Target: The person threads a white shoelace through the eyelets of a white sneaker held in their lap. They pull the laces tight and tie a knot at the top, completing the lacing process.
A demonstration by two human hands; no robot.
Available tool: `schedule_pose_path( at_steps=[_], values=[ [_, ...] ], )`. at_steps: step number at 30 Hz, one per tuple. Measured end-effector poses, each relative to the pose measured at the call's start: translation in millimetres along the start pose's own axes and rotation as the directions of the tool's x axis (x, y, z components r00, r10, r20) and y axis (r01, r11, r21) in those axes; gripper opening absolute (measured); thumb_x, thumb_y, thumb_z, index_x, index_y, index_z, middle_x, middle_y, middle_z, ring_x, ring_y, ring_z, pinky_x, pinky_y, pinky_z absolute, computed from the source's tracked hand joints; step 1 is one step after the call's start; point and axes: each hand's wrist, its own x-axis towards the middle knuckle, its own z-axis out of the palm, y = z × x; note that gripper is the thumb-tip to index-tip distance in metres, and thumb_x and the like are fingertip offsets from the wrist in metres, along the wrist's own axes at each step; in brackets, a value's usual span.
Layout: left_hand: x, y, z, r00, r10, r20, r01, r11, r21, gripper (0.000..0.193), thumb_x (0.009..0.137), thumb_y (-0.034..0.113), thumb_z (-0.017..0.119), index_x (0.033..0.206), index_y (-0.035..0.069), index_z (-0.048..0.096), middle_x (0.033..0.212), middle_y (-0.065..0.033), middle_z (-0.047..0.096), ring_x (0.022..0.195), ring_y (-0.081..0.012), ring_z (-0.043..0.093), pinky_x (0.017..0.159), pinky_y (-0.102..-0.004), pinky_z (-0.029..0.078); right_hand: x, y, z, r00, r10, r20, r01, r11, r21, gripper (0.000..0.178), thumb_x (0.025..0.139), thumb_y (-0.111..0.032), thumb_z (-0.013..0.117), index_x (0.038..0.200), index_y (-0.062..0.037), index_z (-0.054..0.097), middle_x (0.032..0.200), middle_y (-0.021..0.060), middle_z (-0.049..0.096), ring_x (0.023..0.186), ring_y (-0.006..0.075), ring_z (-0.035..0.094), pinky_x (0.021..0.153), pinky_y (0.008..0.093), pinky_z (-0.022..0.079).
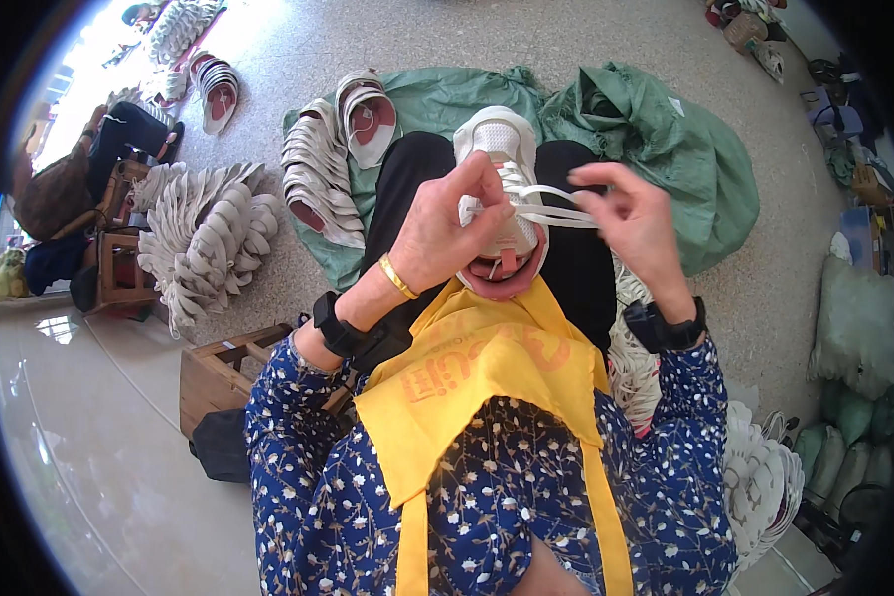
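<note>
From my end, the white shoe (497, 129) sits between the black-clad knees (412, 164), toe pointing away. Left hand (445, 217) is nearer, fingertips bunched over it, can't tell on what. Right hand (631, 217) is off right, pinching white laces (556, 213) that run crosswise to the shoe.

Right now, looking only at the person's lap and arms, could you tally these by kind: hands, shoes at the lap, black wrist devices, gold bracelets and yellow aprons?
Hands: 2, left hand and right hand
White shoe: 1
Black wrist devices: 2
Gold bracelet: 1
Yellow apron: 1
Total: 7
</note>
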Motion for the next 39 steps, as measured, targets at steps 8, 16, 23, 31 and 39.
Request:
schedule_pose_path(
  at_steps=[8, 16, 23, 31, 39],
  values=[
    [-4.5, 5.4, 0.9, 0.999, 0.045, -0.021, -0.044, 0.997, 0.065, 0.020, 0.084, -0.001, 0.073, 0.094, 0.001, 0.055, 0.087, -0.0106, 0.067, 0.084, -0.0227, 0.069, 0.076, -0.0335, 0.052, 0.8, -1.3, 40.7, 0.981, -0.132, 0.139, 0.105, 0.977, 0.184, 0.008, 0.088, -0.003, 0.074, 0.094, 0.0029, 0.072, 0.083, 0.0086, 0.074, 0.070, 0.0116, 0.069, 0.064, 0.0277, 0.056],
    [-10.6, -16.4, 0.0, 0.974, 0.210, -0.088, -0.170, 0.929, 0.329, 0.020, 0.078, -0.002, 0.073, 0.090, 0.002, 0.058, 0.085, -0.0107, 0.059, 0.086, -0.0331, 0.057, 0.076, -0.0412, 0.048, 3.3, -3.9, 41.0, 0.983, -0.167, 0.077, 0.176, 0.976, -0.130, 0.013, 0.085, -0.007, 0.077, 0.090, 0.0024, 0.070, 0.079, 0.0124, 0.071, 0.062, 0.0198, 0.066, 0.058, 0.0314, 0.052],
    [-7.4, -19.2, 3.8, 0.970, 0.231, -0.079, -0.180, 0.895, 0.409, 0.017, 0.081, 0.001, 0.071, 0.092, 0.003, 0.059, 0.090, -0.0111, 0.056, 0.089, -0.0341, 0.052, 0.080, -0.0423, 0.046, 3.6, -9.9, 45.3, 0.980, -0.192, 0.044, 0.197, 0.968, -0.157, 0.008, 0.085, -0.004, 0.073, 0.088, 0.0012, 0.069, 0.078, 0.0138, 0.069, 0.065, 0.0280, 0.067, 0.059, 0.0360, 0.052],
    [-10.1, -18.6, 12.2, 0.974, 0.203, -0.102, -0.143, 0.896, 0.421, 0.021, 0.078, -0.002, 0.069, 0.096, 0.003, 0.059, 0.095, -0.0127, 0.054, 0.092, -0.0359, 0.051, 0.082, -0.0434, 0.045, 12.3, -16.5, 47.5, 0.947, -0.284, 0.150, 0.321, 0.850, -0.417, 0.005, 0.083, -0.006, 0.067, 0.083, -0.0024, 0.064, 0.078, 0.0163, 0.066, 0.075, 0.0391, 0.067, 0.065, 0.0483, 0.051],
    [-10.3, -21.9, 14.0, 0.969, 0.226, -0.104, -0.163, 0.892, 0.421, 0.021, 0.078, -0.001, 0.068, 0.097, 0.002, 0.060, 0.097, -0.0145, 0.052, 0.094, -0.0369, 0.051, 0.084, -0.0441, 0.046, 16.0, -24.0, 53.5, 0.947, -0.260, 0.189, 0.322, 0.785, -0.530, 0.005, 0.081, -0.007, 0.064, 0.083, -0.0020, 0.065, 0.080, 0.0190, 0.068, 0.079, 0.0407, 0.068, 0.069, 0.0520, 0.052]
  ],
)
